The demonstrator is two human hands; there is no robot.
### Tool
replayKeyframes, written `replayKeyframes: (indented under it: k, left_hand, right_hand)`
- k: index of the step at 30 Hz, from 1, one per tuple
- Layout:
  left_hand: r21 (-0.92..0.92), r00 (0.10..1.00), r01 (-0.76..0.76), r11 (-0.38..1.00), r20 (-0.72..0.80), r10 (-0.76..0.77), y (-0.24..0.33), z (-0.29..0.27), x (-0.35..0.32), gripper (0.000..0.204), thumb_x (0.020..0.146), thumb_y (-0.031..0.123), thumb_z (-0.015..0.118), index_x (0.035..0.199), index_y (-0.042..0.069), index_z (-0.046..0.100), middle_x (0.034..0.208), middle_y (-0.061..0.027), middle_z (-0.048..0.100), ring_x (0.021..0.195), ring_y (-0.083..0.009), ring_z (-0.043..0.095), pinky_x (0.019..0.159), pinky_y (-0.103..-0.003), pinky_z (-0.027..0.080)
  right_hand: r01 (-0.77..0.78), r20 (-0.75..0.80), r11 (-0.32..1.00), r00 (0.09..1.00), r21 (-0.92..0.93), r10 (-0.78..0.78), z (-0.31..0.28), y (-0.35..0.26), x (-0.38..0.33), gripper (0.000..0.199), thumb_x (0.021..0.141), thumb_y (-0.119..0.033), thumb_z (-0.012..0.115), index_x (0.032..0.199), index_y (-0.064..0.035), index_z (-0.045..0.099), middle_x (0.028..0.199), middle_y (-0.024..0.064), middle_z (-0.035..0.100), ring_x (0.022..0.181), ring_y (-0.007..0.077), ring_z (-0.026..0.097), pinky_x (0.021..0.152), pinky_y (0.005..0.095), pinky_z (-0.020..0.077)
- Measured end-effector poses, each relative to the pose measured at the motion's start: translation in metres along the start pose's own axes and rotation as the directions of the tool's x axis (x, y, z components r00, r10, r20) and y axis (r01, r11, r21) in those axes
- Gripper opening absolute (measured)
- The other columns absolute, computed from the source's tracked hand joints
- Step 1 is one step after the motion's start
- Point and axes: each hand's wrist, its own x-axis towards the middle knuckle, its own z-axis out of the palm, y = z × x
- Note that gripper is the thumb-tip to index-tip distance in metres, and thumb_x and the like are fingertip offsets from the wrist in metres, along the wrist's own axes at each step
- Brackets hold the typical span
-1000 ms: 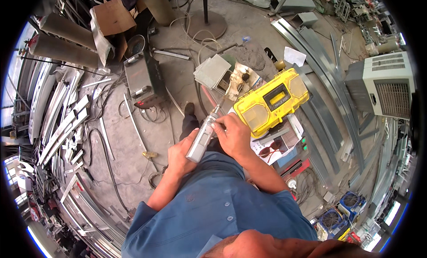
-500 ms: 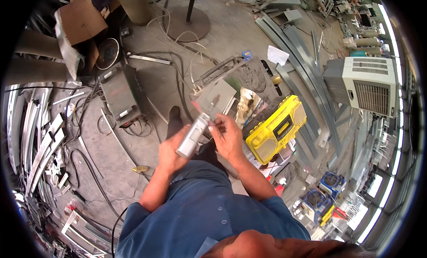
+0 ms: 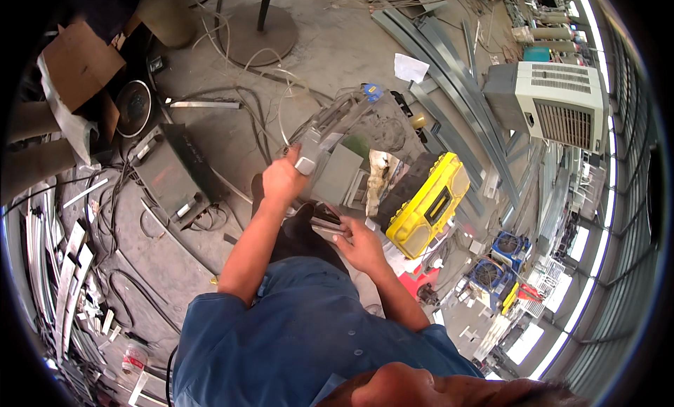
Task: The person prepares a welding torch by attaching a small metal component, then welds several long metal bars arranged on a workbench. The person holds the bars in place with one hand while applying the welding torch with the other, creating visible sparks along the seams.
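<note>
My left hand (image 3: 282, 181) is closed around a silver, block-like metal piece (image 3: 306, 164), held up at the edge of a cluttered grey workbox. Its far part blurs into the things behind it. Lower and to the right, my right hand (image 3: 362, 247) has its thumb and fingers drawn together beside thin, narrow strips (image 3: 327, 223). What those fingers hold, if anything, is too small to tell. A grey flat-topped box (image 3: 338, 174) lies just beyond both hands. Next to it is a crumpled brown-and-white wrapper (image 3: 380, 176).
A yellow tool case (image 3: 430, 205) stands right of my right hand. To the left is a dark machine box (image 3: 172, 172) with cables around it. Long metal profiles (image 3: 449, 77) and a grey-white air cooler (image 3: 562, 105) lie farther right. Metal offcuts (image 3: 67, 287) crowd the left.
My left hand has carried the silver piece away from my body and tipped it more upright. My right hand has come off it and dropped lower. The view has shifted.
</note>
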Motion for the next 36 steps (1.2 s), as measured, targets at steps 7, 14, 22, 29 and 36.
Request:
replayKeyframes:
  k: [7, 14, 22, 29, 36]
  left_hand:
    - [0.088, 0.993, 0.025, 0.996, 0.115, -0.035, 0.016, 0.003, 0.025, 0.068, 0.075, 0.034, 0.079, 0.138, 0.015, 0.062, 0.104, -0.0228, 0.073, 0.098, -0.0425, 0.07, 0.087, -0.05, 0.057]
    - [0.032, 0.977, -0.123, 0.992, 0.181, 0.116, 0.014, 0.013, 0.036, 0.07, 0.074, 0.032, 0.079, 0.139, 0.014, 0.061, 0.105, -0.0232, 0.073, 0.099, -0.0423, 0.07, 0.088, -0.05, 0.056]
    - [0.122, 0.973, -0.126, 0.985, 0.21, 0.099, 0.027, 0.003, 0.038, 0.067, 0.075, 0.029, 0.076, 0.139, 0.015, 0.062, 0.098, -0.0239, 0.073, 0.094, -0.0425, 0.071, 0.087, -0.052, 0.057]
    - [0.15, 0.967, -0.179, 0.972, 0.209, 0.146, 0.023, 0.005, 0.041, 0.068, 0.075, 0.028, 0.078, 0.138, 0.013, 0.061, 0.096, -0.023, 0.073, 0.093, -0.0447, 0.07, 0.084, -0.052, 0.056]
    - [0.095, 0.951, -0.258, 0.961, 0.2, 0.236, 0.024, 0.005, 0.022, 0.065, 0.08, 0.028, 0.072, 0.141, 0.016, 0.057, 0.094, -0.0249, 0.072, 0.089, -0.0449, 0.07, 0.08, -0.054, 0.056]
  right_hand:
    - [-0.107, 0.013, 0.994, 0.994, 0.028, 0.106, -0.012, -0.001, 0.004, 0.047, 0.091, -0.028, 0.073, 0.129, -0.0028, 0.06, 0.109, 0.0147, 0.068, 0.093, 0.0301, 0.07, 0.082, 0.0408, 0.0557]
    - [-0.14, 0.01, 0.988, 0.99, 0.06, 0.139, -0.02, 0.005, 0.015, 0.045, 0.092, -0.03, 0.071, 0.128, -0.0054, 0.061, 0.113, 0.0149, 0.068, 0.099, 0.034, 0.069, 0.084, 0.0435, 0.0547]
    - [-0.115, 0.026, 0.992, 0.993, 0.052, 0.113, -0.02, 0.01, 0.02, 0.047, 0.092, -0.03, 0.071, 0.131, -0.0056, 0.061, 0.113, 0.016, 0.069, 0.1, 0.0346, 0.069, 0.087, 0.0428, 0.0549]
    - [-0.107, 0.037, 0.989, 0.994, 0.105, 0.104, -0.02, 0.008, 0.014, 0.048, 0.091, -0.027, 0.072, 0.13, -0.0009, 0.06, 0.113, 0.0176, 0.07, 0.101, 0.0326, 0.07, 0.087, 0.0421, 0.0553]
    - [-0.114, 0.058, 0.989, 0.992, 0.091, 0.109, -0.019, 0.001, 0.022, 0.048, 0.091, -0.027, 0.072, 0.128, 0.0009, 0.061, 0.112, 0.0179, 0.071, 0.099, 0.0328, 0.071, 0.086, 0.0423, 0.0559]
